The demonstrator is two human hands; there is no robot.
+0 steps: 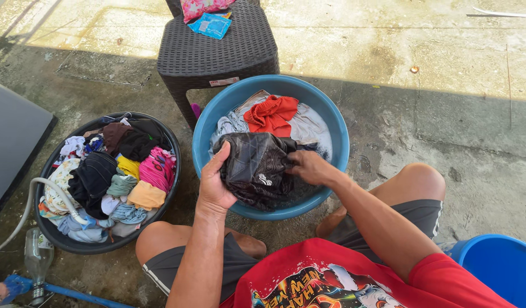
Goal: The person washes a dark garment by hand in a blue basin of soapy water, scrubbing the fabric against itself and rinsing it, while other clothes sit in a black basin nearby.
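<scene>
Your left hand (pixel 214 185) and right hand (pixel 308 166) each keep a clenched grip on the dark wet garment (pixel 257 168) over the blue basin (pixel 337 165). At nine o'clock from it, the black tub (pixel 171 148) holds mixed laundry.

A rough concrete floor (pixel 388 68) carries everything — sunlit at the far side, shaded and damp-looking nearer. On it stands a blue basin (pixel 337 165) of wet laundry, and just left of it a black tub (pixel 170 188) heaped with mixed clothes. A dark woven stool (pixel 217 54) stands behind the basin. A blue bucket (pixel 502 265) sits at the near right, while a glass bottle (pixel 37 256) and a pale hose (pixel 29 199) lie near the tub — at the left.
</scene>
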